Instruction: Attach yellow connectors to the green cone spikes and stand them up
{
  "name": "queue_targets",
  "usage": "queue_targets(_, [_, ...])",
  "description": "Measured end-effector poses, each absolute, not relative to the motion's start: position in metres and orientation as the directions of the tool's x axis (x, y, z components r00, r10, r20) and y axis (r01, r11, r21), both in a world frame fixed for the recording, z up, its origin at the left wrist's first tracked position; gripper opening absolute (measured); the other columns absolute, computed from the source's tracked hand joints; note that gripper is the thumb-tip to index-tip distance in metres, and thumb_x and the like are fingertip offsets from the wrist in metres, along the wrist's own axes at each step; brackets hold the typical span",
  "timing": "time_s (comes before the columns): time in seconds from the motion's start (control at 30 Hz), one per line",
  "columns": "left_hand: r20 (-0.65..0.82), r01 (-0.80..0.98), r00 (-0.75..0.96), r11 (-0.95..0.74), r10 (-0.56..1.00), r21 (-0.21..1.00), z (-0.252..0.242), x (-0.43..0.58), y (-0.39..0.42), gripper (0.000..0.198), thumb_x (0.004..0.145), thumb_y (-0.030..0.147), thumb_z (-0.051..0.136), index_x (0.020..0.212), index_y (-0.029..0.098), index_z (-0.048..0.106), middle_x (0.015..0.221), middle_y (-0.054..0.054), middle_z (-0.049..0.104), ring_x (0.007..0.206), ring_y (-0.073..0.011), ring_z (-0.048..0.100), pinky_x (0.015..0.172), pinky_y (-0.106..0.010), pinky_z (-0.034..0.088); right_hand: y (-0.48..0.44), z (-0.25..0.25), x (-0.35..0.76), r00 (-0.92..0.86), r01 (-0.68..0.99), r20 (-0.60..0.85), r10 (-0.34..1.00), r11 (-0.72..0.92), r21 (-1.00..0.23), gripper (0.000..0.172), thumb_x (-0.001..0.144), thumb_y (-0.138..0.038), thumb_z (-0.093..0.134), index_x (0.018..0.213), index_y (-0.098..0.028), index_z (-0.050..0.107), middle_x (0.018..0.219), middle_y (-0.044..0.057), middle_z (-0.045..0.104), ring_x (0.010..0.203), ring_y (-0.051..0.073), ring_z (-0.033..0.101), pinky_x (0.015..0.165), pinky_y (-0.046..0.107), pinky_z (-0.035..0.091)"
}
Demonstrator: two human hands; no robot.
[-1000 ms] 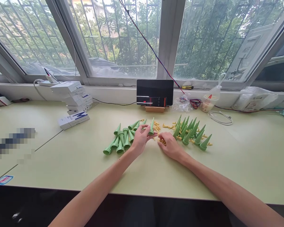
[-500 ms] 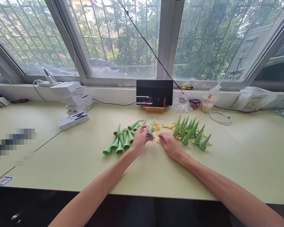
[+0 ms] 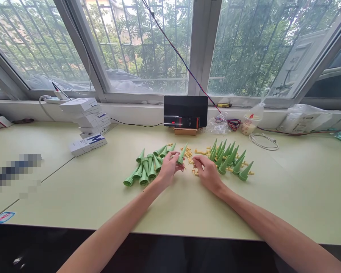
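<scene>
My left hand [image 3: 168,167] is closed around a green watering spike [image 3: 182,153], whose pointed end stands up and leans slightly right. Just across from it, my right hand [image 3: 207,172] pinches with thumb and fingertips a small yellow plastic valve [image 3: 191,162], mostly hidden by the fingers. Left of my left hand lies a heap of loose green spikes [image 3: 144,167], several with their wide open ends toward me. Beyond both hands is a scatter of yellow valves [image 3: 187,151]. To the right, rows of green spikes [image 3: 230,157] stand point up with yellow valves through them.
A dark tablet [image 3: 185,108] leans on a small brown stand [image 3: 185,132] at the back. White boxes [image 3: 88,121] are stacked at the left. Behind the right rows are a bagged cup [image 3: 250,122], a coiled white cable [image 3: 263,141] and a yellow cutter [image 3: 224,105] on the sill.
My right hand has lifted slightly and shifted right, with its fingertips now pinched up off the table. My left hand keeps its grip on the spike, barely moved.
</scene>
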State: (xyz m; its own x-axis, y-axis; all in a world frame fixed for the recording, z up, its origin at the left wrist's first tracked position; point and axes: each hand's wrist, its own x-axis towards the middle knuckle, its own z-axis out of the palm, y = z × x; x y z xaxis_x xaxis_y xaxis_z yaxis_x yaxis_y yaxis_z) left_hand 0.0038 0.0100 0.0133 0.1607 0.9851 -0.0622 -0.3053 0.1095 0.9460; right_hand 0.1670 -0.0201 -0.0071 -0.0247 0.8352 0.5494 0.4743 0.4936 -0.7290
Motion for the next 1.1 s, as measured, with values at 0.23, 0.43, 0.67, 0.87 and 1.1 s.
queue_targets(0.23, [-0.104,-0.239,0.320,0.186,0.942,0.953,0.0131,0.0056,0.0052,0.024,0.083,0.033,0.065,0.096,0.018,0.052,0.075,-0.001,0.061,0.056,-0.0135,0.063,0.059,-0.030,0.051,-0.0230,-0.0054,0.1672,0.008,0.438,0.509,0.861,0.454,-0.775,0.027,0.099,-0.039,0.043,0.089,-0.020,0.060,0.076,0.003,0.062,0.064,0.016,0.059,0.063,0.027,0.047])
queue_targets(0.43, [-0.120,-0.224,0.377,0.216,0.919,0.950,0.0161,0.0060,0.0025,0.023,0.084,0.031,0.065,0.098,0.018,0.052,0.073,-0.001,0.060,0.058,-0.0149,0.065,0.064,-0.033,0.054,-0.0244,-0.0031,0.1673,0.011,0.446,0.512,0.859,0.454,-0.771,0.028,0.099,-0.038,0.045,0.086,-0.019,0.059,0.069,0.001,0.058,0.062,0.015,0.055,0.061,0.026,0.044])
queue_targets(0.67, [-0.113,-0.233,0.416,0.226,0.902,0.946,0.0144,0.0047,0.0033,0.024,0.084,0.031,0.066,0.099,0.017,0.051,0.077,-0.002,0.063,0.061,-0.0162,0.067,0.070,-0.037,0.056,-0.0241,-0.0040,0.1677,0.015,0.438,0.521,0.854,0.463,-0.771,0.027,0.099,-0.038,0.044,0.087,-0.019,0.059,0.074,0.003,0.061,0.065,0.016,0.056,0.064,0.027,0.045])
queue_targets(0.87, [-0.109,-0.239,0.423,0.228,0.899,0.944,0.0152,0.0048,0.0029,0.026,0.083,0.030,0.068,0.100,0.018,0.051,0.076,-0.001,0.063,0.061,-0.0164,0.068,0.072,-0.039,0.056,-0.0244,-0.0033,0.1675,0.011,0.440,0.528,0.849,0.469,-0.765,0.024,0.098,-0.037,0.046,0.087,-0.019,0.059,0.078,0.004,0.063,0.069,0.017,0.058,0.066,0.028,0.047])
queue_targets(1.1, [-0.117,-0.250,0.370,0.220,0.922,0.943,0.0130,0.0047,0.0050,0.029,0.082,0.027,0.070,0.103,0.015,0.053,0.082,-0.003,0.064,0.059,-0.0133,0.066,0.070,-0.036,0.057,-0.0239,-0.0019,0.1661,-0.022,0.434,0.537,0.843,0.492,-0.755,0.021,0.096,-0.035,0.048,0.087,-0.020,0.059,0.079,0.004,0.063,0.068,0.018,0.060,0.066,0.029,0.049])
